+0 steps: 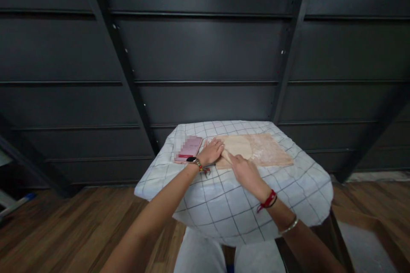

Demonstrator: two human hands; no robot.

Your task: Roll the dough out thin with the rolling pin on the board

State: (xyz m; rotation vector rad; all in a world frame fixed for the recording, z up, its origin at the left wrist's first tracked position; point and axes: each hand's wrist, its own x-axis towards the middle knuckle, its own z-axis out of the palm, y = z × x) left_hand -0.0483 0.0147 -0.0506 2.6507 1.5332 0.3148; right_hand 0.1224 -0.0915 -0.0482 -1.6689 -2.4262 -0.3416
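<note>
Thin, pale, rounded dough (238,144) lies spread on a flour-dusted wooden board (272,151). A short, light wooden rolling pin (226,156) slants over the dough's left part. My left hand (212,151) is on the pin's far end, fingers closed over it. The near end is gripped by my right hand (246,172), which is closed around it at the board's front edge. Parts of the pin are hidden under both hands. Just left of my left hand is a flat pink book or packet (190,146), partly blurred out.
A white cloth with dark grid lines (224,204) covers the small table and hangs over its front edge. Dark metal panels (205,51) rise behind it. At lower right stands an open brown box (365,230) on the wooden floor (96,217). My knees are under the near edge.
</note>
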